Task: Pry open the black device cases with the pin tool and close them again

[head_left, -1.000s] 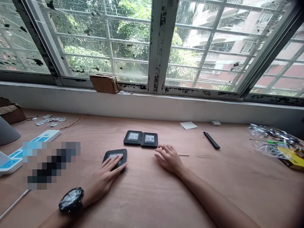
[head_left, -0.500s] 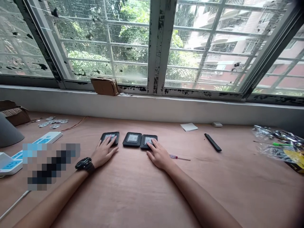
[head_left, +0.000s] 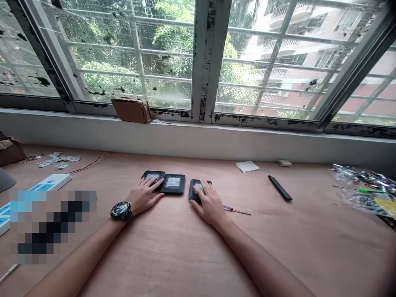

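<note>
Three flat black rounded devices with pale labelled top panels lie in a row on the plywood tabletop (head_left: 278, 247). My left hand (head_left: 144, 195) rests with spread fingers on the left device (head_left: 154, 177), which touches the middle device (head_left: 172, 184). That middle device is free of both hands. Under my right hand (head_left: 209, 205) lies the right device (head_left: 198, 189), mostly covered by my fingers. A black wristwatch (head_left: 121, 210) sits on my left wrist. A small red-handled screwdriver (head_left: 236, 211) lies just right of my right hand.
A black bar (head_left: 280, 188), white notepad (head_left: 246, 166), and plastic bag of metal parts (head_left: 360, 190) lie to the right. A power strip (head_left: 51, 182) and small metal pieces (head_left: 57, 159) lie left. A pixelated patch (head_left: 51, 227) hides part of the table.
The left device has slid right against the middle one. The right device has moved right, opening a gap from the middle one. Both hands moved with them.
</note>
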`<act>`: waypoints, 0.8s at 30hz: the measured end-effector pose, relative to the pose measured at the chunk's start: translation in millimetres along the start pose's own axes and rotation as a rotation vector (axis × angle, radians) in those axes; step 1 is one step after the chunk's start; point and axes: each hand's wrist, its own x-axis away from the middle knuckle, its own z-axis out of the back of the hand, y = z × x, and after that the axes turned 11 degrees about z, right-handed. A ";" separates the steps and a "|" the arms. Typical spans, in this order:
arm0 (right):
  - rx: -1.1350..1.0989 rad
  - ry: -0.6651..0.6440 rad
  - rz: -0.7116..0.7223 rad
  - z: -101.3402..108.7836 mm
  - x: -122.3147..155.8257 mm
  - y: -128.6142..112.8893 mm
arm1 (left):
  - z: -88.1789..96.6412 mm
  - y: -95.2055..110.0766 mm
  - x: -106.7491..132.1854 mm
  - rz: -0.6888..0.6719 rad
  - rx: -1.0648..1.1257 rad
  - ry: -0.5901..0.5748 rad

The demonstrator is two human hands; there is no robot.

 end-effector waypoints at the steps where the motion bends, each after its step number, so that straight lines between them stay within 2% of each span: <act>1: -0.021 -0.021 0.016 -1.3 -0.7 1.4 | -0.8 0.4 -0.9 -0.010 0.002 -0.015; 7: -0.041 -0.131 -0.008 -1.1 0.4 1.4 | -5.7 2.0 -4.4 0.018 0.034 -0.122; 13: -0.006 -0.162 0.010 24.1 32.9 -31.9 | -6.2 10.6 -2.3 0.035 0.049 -0.129; 19: -0.071 -0.198 0.120 60.1 74.1 -73.4 | -10.7 37.0 -5.4 0.018 0.079 -0.113; 24: -0.128 -0.197 0.137 73.9 82.6 -84.0 | -17.6 65.3 -11.4 0.002 0.106 -0.096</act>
